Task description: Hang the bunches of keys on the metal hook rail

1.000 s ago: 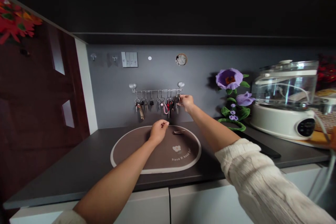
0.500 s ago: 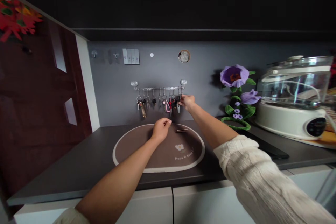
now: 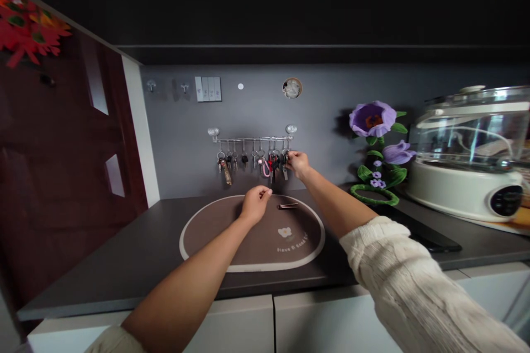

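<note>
The right hand [image 3: 297, 163] is being held out at full reach to the grey wall, at the right end of the key rack [image 3: 252, 139]. Its fingertips are being closed on the end key bunch [image 3: 285, 158], which is hanging from the last hook of the rail, just left of the hand and touching it. The remaining keys [image 3: 244, 161] are hanging in a row along the rail further left, apart from both hands, and a brown fob [image 3: 226, 172] is hanging near the left end.

The left hand [image 3: 255, 204] is being held lower and nearer, above the far edge of the oval brown mat [image 3: 207, 234]. Its fingers are being curled in, with the thumb tip pressed to the forefinger. Whether anything small is being pinched there cannot be told. The end key bunch is hanging above and slightly right of this hand, well clear of it. The two hands are being held apart, the right one higher and further back.

A small dark metal item [image 3: 287, 206] is lying on the mat just right of the left hand, untouched; its kind cannot be made out. The mat is lying on the dark bench [image 3: 124, 265], directly below the rack.

On the bench to the right, a purple artificial flower [image 3: 372, 118] is standing against the wall, and a white cooker [image 3: 464, 190] with a clear lid is standing beyond it. A switch plate [image 3: 208, 89] is fixed to the wall above the rack. A dark red door [image 3: 62, 176] is showing at the left.
</note>
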A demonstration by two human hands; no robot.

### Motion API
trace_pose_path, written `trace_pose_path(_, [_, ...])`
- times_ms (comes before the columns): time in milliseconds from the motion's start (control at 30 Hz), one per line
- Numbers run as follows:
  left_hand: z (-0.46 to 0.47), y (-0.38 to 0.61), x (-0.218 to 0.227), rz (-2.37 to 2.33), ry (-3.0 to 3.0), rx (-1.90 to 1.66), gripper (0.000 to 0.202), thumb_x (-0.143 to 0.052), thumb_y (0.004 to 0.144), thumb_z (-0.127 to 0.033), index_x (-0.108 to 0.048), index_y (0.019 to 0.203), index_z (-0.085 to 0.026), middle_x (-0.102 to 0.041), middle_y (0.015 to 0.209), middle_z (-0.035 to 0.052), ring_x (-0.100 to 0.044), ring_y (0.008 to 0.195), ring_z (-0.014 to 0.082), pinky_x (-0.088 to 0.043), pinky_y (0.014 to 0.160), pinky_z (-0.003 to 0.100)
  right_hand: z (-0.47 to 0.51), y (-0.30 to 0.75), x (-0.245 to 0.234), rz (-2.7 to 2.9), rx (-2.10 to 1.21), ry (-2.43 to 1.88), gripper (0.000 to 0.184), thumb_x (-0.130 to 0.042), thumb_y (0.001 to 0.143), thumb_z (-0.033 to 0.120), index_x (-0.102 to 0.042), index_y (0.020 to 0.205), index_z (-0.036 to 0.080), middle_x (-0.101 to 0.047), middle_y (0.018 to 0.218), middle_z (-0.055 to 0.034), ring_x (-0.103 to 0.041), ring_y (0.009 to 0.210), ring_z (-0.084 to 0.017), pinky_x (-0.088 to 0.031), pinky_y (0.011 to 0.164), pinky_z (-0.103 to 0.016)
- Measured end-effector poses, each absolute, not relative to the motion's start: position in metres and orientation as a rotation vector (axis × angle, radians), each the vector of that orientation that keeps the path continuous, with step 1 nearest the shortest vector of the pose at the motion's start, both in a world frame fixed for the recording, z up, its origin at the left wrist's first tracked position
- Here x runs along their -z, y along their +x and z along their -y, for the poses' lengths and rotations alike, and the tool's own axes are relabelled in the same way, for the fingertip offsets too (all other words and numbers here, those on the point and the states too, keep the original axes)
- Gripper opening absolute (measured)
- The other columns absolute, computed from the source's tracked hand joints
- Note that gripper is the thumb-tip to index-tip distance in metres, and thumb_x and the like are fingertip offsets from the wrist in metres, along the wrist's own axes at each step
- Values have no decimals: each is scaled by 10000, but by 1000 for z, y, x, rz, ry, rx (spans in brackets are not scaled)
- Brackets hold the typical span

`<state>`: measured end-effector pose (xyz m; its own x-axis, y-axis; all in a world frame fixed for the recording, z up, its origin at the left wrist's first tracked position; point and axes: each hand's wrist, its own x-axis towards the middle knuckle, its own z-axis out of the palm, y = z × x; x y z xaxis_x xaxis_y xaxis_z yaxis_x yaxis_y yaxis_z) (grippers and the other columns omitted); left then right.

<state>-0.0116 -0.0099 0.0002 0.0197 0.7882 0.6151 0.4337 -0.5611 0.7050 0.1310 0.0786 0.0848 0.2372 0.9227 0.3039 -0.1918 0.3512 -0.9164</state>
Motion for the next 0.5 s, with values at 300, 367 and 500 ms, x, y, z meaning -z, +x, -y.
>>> trace_pose_path(300, [8,-12,1,-1238,2024,-1545,196,-463,740,-279,-589,704,-134,-607,676,29,-529,636,121,-394,625,235,-83,134,-75,1121,-863,-911,175,-428,723,86,-439,564,158,-383,435,65,-350,395,-33,-347,444,-149])
trace_pose_path(367, [8,-13,1,-1230,2045,-1544,195,-461,741,-279,-587,701,-135,-601,667,25,-522,627,118,-390,618,232,-81,136,-72,1129,-874,-926,182,-429,728,85,-445,561,155,-398,443,59,-357,397,-33,-338,440,-148])
trace_pose_path(500, [7,-15,2,-1226,2079,-1532,191,-457,742,-274,-581,689,-138,-592,651,19,-513,615,115,-384,606,227,-69,138,-66,1100,-907,-994,173,-444,731,65,-467,582,150,-431,469,48,-392,415,-31,-369,475,-150])
